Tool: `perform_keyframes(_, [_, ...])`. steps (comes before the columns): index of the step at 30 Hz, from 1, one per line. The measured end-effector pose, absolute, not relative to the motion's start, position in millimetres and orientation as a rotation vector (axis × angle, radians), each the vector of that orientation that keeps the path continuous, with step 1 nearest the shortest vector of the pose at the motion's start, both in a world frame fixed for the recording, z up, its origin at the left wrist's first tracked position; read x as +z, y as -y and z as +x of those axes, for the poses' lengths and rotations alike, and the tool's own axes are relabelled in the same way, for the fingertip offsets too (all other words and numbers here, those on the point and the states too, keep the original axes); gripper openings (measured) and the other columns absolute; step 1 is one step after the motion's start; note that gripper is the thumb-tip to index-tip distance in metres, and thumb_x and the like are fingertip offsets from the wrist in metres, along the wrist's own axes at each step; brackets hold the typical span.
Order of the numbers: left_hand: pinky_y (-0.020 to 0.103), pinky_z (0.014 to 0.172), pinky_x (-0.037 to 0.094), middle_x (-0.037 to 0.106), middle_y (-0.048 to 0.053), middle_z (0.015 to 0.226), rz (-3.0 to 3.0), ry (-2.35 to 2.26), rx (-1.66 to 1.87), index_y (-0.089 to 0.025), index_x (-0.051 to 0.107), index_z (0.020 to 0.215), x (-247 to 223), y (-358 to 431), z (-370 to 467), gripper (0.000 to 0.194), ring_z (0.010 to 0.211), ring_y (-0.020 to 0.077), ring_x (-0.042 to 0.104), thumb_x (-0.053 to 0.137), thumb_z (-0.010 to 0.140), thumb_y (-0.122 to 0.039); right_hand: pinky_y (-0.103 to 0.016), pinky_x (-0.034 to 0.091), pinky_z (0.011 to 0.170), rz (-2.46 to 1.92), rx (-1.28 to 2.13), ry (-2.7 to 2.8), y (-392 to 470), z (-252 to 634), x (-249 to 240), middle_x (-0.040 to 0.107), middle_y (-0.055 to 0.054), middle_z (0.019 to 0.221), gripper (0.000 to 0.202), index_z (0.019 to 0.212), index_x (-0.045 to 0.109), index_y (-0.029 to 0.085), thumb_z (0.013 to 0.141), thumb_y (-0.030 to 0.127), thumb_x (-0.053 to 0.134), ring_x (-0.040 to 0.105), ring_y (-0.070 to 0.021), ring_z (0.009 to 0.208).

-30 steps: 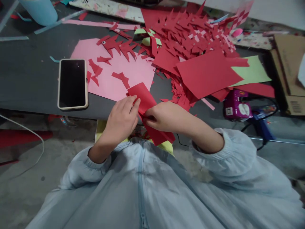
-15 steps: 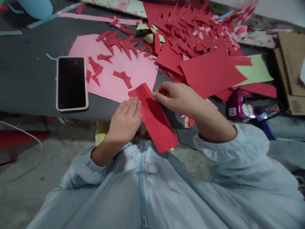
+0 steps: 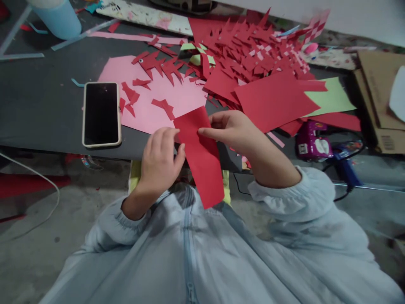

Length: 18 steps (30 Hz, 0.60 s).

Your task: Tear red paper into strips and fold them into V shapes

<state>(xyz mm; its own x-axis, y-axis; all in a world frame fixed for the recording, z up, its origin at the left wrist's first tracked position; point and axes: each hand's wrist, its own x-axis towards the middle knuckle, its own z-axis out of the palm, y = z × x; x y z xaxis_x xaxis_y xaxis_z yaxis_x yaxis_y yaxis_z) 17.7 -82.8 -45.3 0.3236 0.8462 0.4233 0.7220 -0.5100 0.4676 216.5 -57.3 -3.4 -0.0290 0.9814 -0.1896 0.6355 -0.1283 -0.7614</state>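
At the left of the dark table [image 3: 41, 105], a pale blue cup [image 3: 61, 21] stands toward the back, and a phone [image 3: 101, 114] lies nearer the front edge. Beside the phone is a pink sheet [image 3: 145, 112] with red cut-outs [image 3: 147, 63] scattered over it.

Next comes the left hand [image 3: 160, 156], its fingers gently curved, the tips at the left edge of a red paper strip [image 3: 204, 164]; whether they pinch it or merely steady it cannot be told. The strip's upper end is by the pink sheet's lower corner, while its lower end hangs past the table's front edge, before the jacket [image 3: 152, 257].

The right hand [image 3: 232, 128] grips the strip's upper right side, thumb on the face and the other fingers curled at the edge.

The step in hand looks like squaring or smoothing the strip. It would likely go best with the whole length supported on the table, since the overhanging end may bend; the left fingers should keep the paper from twisting, and the right thumb should press lightly and evenly so the long edges stay aligned.

Further right, a larger red sheet [image 3: 275, 99] lies before a red paper heap [image 3: 243, 52], with a purple box [image 3: 313, 141] beyond.
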Motion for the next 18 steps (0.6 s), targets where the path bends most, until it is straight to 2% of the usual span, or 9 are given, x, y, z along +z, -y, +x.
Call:
perform_keyframes(2, [0.035, 0.095, 0.054, 0.067, 0.011, 0.117, 2.156, -1.477, 1.076, -0.016, 0.057, 0.12, -39, 82, 18, 0.03, 0.107, 0.0209, 0.065, 0.055, 0.094, -0.032, -0.034, 0.058, 0.065, -1.658, 1.175, 1.497, 70, 217, -1, 0.076, -0.006, 0.083, 0.022, 0.081, 0.07, 0.02, 0.076, 0.04, 0.073, 0.07, -0.0217, 0.075])
perform_keyframes(5, [0.028, 0.084, 0.056, 0.069, 0.009, 0.113, 1.82, -1.289, 1.138, -0.017, 0.06, 0.117, -31, 81, 21, 0.035, 0.092, 0.0156, 0.068, 0.062, 0.091, -0.039, -0.035, 0.06, 0.072, -1.519, 1.235, 1.318, 89, 216, 1, 0.077, -0.005, 0.091, 0.026, 0.085, 0.071, 0.02, 0.071, 0.042, 0.076, 0.072, -0.0214, 0.08])
perform_keyframes(8, [0.023, 0.075, 0.056, 0.074, 0.005, 0.095, 1.54, -1.073, 1.156, -0.016, 0.069, 0.099, -21, 84, 29, 0.028, 0.08, 0.0132, 0.069, 0.064, 0.089, -0.042, -0.033, 0.06, 0.07, -1.449, 1.225, 1.255, 105, 215, 1, 0.077, -0.004, 0.087, 0.028, 0.083, 0.071, 0.021, 0.068, 0.043, 0.08, 0.072, -0.0196, 0.077])
perform_keyframes(11, [0.02, 0.063, 0.053, 0.073, 0.001, 0.077, 1.415, -1.06, 1.242, -0.017, 0.071, 0.082, -12, 90, 36, 0.024, 0.067, 0.0105, 0.066, 0.071, 0.084, -0.04, -0.031, 0.059, 0.066, -1.409, 1.21, 1.219, 118, 214, 4, 0.076, -0.003, 0.08, 0.028, 0.078, 0.069, 0.021, 0.067, 0.044, 0.081, 0.071, -0.0186, 0.073])
perform_keyframes(14, [0.019, 0.06, 0.053, 0.073, -0.001, 0.074, 1.405, -1.1, 1.317, -0.018, 0.074, 0.081, -6, 97, 41, 0.021, 0.063, 0.0097, 0.065, 0.076, 0.08, -0.039, -0.03, 0.058, 0.063, -1.415, 1.156, 1.203, 129, 215, 7, 0.075, -0.002, 0.078, 0.03, 0.075, 0.067, 0.022, 0.066, 0.046, 0.082, 0.07, -0.0182, 0.071])
perform_keyframes(18, [0.023, 0.065, 0.057, 0.075, 0.0, 0.08, 1.439, -1.1, 1.344, -0.02, 0.077, 0.087, -1, 104, 44, 0.022, 0.07, 0.0125, 0.069, 0.076, 0.08, -0.04, -0.031, 0.058, 0.063, -1.404, 1.088, 1.231, 140, 219, 10, 0.074, -0.002, 0.075, 0.027, 0.074, 0.069, 0.023, 0.067, 0.046, 0.081, 0.069, -0.0179, 0.068])
